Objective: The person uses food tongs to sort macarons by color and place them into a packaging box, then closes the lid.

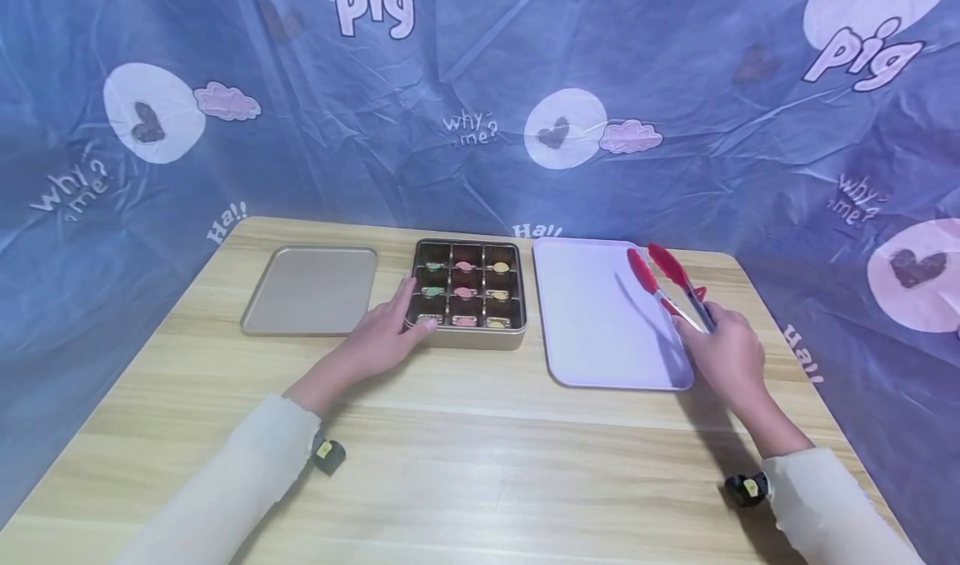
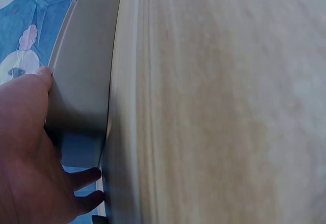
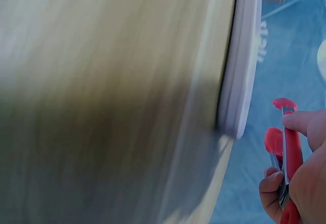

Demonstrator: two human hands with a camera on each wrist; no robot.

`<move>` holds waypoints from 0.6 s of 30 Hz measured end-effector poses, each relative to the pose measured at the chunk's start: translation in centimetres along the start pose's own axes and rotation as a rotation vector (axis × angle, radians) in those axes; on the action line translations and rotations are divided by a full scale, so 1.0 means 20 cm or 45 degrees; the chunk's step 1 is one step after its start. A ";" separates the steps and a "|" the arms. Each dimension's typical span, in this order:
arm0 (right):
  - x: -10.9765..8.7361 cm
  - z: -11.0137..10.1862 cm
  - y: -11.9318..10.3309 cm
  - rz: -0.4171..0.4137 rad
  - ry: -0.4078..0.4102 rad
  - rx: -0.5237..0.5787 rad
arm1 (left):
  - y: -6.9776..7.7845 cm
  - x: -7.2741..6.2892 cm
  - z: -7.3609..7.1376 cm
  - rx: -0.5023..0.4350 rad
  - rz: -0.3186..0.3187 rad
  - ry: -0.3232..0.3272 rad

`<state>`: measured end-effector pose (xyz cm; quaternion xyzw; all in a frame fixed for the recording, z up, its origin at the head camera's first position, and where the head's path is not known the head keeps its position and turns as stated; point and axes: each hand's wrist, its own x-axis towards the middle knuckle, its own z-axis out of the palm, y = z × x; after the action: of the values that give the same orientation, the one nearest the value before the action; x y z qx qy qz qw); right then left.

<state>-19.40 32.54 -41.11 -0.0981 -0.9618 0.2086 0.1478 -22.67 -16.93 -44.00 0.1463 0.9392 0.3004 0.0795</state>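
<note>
A bronze-coloured tin box [image 1: 480, 340] stands mid-table, its dark insert divided into several square compartments. Small green, pink and yellow wrapped pieces [image 1: 464, 292] sit in these, one colour to a column. My left hand [image 1: 382, 332] rests against the box's left side, fingers fairly straight, with the thumb at the front rim. In the left wrist view the thumb [image 2: 45, 76] lies along the box's upper edge. My right hand [image 1: 727, 352] grips metal tongs [image 1: 677, 273] with red tips, held above the right edge of a white tray [image 1: 600, 340]. The tong tips are spread apart.
A flat bronze-coloured lid [image 1: 311, 290] lies on the wooden table [image 1: 465, 482], left of the box. Behind the table's far edge hangs a blue printed cloth [image 1: 420, 173], which also runs along both sides.
</note>
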 end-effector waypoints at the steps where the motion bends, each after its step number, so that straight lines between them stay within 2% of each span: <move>1: 0.01 0.00 0.02 0.008 0.001 -0.001 | 0.00 0.00 0.00 0.000 0.000 0.000; 11: 0.06 -0.02 0.23 0.125 -0.083 -0.004 | 0.01 0.00 0.00 0.018 0.011 -0.004; 18: 0.08 -0.02 0.29 0.179 -0.157 -0.006 | 0.01 0.00 0.00 0.035 0.022 0.000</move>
<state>-20.08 38.32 -42.84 -0.1526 -0.9603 0.2219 0.0732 -22.59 -16.80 -43.90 0.1554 0.9419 0.2882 0.0750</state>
